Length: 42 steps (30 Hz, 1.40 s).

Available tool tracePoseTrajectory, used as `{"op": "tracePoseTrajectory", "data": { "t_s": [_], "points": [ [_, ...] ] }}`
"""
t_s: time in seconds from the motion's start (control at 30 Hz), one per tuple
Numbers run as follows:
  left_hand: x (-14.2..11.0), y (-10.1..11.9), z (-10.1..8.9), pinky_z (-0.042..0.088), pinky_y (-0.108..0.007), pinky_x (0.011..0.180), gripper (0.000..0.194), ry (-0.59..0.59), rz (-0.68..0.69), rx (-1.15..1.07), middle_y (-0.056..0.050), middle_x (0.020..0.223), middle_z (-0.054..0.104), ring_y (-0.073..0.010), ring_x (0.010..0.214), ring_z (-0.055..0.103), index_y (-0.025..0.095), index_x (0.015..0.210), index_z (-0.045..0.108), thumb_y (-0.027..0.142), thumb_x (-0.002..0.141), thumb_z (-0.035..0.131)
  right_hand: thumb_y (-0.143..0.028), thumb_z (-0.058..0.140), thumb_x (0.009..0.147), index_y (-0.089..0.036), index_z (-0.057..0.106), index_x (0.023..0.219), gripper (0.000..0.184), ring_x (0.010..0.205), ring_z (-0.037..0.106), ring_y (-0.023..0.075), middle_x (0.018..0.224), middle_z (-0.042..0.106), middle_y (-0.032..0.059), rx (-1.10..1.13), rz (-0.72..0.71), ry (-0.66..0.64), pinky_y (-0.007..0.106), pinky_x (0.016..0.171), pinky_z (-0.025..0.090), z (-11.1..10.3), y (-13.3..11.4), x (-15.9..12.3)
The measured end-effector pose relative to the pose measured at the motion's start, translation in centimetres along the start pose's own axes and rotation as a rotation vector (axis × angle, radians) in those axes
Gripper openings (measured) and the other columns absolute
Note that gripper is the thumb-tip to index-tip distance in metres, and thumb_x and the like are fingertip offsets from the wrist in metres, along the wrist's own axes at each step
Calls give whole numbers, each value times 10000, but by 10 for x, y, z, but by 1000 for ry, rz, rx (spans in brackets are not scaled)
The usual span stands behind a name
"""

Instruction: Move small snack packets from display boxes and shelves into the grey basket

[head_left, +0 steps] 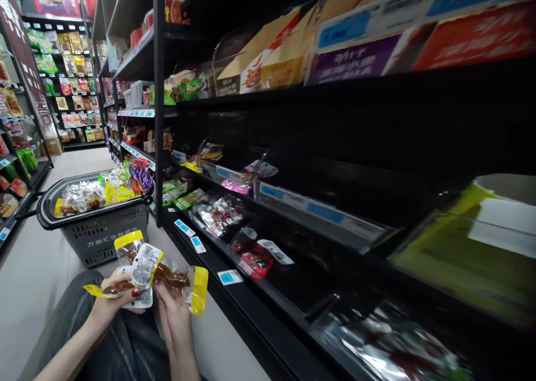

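Note:
Both my hands are close together above my lap, in front of the shelf. My left hand (111, 300) is closed on several clear snack packets with yellow ends and brown contents; one packet (129, 244) sticks up from it. My right hand (173, 308) grips another snack packet (180, 278), its yellow end pointing right. A white printed label (147, 264) faces up between the hands. The undersides of the packets and some fingers are hidden.
A grey shopping basket (104, 236) full of colourful and silvery packets stands on the floor ahead. Black shelving (158, 102) runs along my right, with silvery packets (221, 213) and a red packet (257, 261) in low trays. Another shelf (39, 169) lines the left side.

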State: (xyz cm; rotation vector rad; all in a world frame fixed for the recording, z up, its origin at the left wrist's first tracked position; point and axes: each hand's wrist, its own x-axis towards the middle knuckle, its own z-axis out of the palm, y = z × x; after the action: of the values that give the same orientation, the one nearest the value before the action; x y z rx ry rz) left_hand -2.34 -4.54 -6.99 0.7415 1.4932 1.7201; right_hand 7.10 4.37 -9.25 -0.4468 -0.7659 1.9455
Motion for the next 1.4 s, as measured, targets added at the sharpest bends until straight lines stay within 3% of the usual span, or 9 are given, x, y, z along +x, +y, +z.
{"op": "tracePoseTrajectory", "data": {
  "t_s": [0.17,0.3,0.4,0.5,0.7,1.0,1.23,1.33,1.4],
  "points": [
    [5,12,0,483,-279,504,262,79,-5,-99,-37,792,629,-174,617,577,158,728,655,332,554,744,-180,713,599,-196,623,883,298,874,614,207,875,681,37,-70,98,-149,384,870,452,-9,7,-1],
    [11,34,-23,442,-221,583,208,98,97,18,-5,722,599,-138,662,548,151,702,648,281,565,734,-100,690,532,-229,639,852,349,733,608,143,751,656,-17,4,221,-214,297,785,475,-28,-15,11],
    [12,52,-41,418,-213,596,178,-4,78,201,5,711,593,-129,657,527,164,676,646,285,570,721,-276,664,624,-242,625,934,314,877,603,181,899,663,24,56,197,-179,346,843,449,-33,-33,16],
    [8,62,-47,406,-223,574,162,-114,25,335,-12,748,595,-135,641,517,153,550,613,247,528,742,-375,655,669,-198,604,1015,391,903,594,219,1027,636,97,-229,164,-321,350,802,452,-25,-40,9],
    [2,51,-40,400,-247,554,179,-179,-28,357,1,617,561,-142,591,500,156,514,581,231,512,744,-221,704,604,-157,641,828,242,608,557,129,693,621,0,-669,267,-623,211,529,393,-13,-31,-7],
    [11,36,-55,379,-221,577,211,-76,0,438,-30,674,616,-127,624,515,129,686,663,319,604,709,-388,707,609,-176,594,973,436,799,608,211,901,659,71,-328,207,-417,312,710,456,-24,-27,-2],
    [9,28,-52,378,-222,549,181,-108,-79,473,-25,650,597,-128,596,514,123,645,647,263,554,719,-351,637,659,-182,604,802,224,641,552,149,677,598,14,22,207,-352,291,640,435,-17,-32,-5],
    [8,28,-49,374,-223,559,161,-120,-70,491,-25,639,602,-132,603,517,124,631,649,253,555,706,-376,610,680,-197,575,816,228,368,318,38,518,437,-71,328,274,-331,210,455,378,-18,-36,-5],
    [9,27,-47,370,-222,556,148,-136,-75,507,-21,626,601,-130,598,515,126,626,649,244,554,702,-412,594,713,-205,537,834,246,296,101,12,417,304,-126,447,293,-318,156,321,230,-23,-34,-5]
  ]
}}
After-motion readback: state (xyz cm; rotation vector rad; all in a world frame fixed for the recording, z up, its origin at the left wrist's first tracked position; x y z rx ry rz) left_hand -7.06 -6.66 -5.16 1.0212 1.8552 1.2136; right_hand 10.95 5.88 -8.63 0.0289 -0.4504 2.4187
